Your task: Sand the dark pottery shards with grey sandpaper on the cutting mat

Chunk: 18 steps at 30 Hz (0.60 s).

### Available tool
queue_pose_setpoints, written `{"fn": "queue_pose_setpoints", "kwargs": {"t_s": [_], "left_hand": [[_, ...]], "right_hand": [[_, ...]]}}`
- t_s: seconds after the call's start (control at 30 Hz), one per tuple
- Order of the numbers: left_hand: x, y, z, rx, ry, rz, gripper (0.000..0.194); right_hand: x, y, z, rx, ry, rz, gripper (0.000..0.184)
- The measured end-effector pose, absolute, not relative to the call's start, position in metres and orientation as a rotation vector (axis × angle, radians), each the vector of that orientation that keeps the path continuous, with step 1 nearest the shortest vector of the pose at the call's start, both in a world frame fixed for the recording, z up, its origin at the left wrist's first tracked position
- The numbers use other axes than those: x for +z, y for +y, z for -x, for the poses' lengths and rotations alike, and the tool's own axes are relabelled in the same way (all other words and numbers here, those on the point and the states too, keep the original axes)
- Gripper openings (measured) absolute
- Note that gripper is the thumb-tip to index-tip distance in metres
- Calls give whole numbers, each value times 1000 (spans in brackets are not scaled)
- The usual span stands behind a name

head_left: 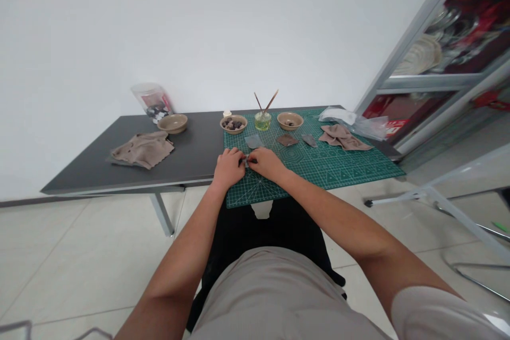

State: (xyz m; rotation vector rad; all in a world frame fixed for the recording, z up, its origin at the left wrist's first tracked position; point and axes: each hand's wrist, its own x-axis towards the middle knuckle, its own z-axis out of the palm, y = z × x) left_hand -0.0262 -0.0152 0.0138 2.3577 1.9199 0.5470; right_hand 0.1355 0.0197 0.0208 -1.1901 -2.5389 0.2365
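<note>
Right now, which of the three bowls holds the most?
The middle bowl, holding many dark pieces; the right bowl shows just a few, the left bowl none.

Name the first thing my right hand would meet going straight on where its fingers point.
Your right hand would likely meet your bare left hand first, just past the small greyish piece between them; depth in that narrow gap is hard to judge.

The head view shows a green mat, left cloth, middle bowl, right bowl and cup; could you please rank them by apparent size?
1. Green mat
2. Left cloth
3. Middle bowl and right bowl, too alike to rank
4. Cup
</note>
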Motion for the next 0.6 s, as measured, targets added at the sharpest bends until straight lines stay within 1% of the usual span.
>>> {"fn": "queue_pose_setpoints", "kwargs": {"t_s": [0.1,0.17,0.37,0.6], "left_hand": [[14,-15,26,525,1935,-2357,18],[13,-15,25,522,1944,-2369,20],[14,-17,23,483,1933,-2420,39],[13,-16,21,447,1961,-2419,37]], "right_hand": [[21,17,-145,272,-2536,1158,14],[23,18,-152,292,-2515,1213,12],[23,23,-153,323,-2437,1264,13],[21,20,-171,375,-2468,1168,12]]}}
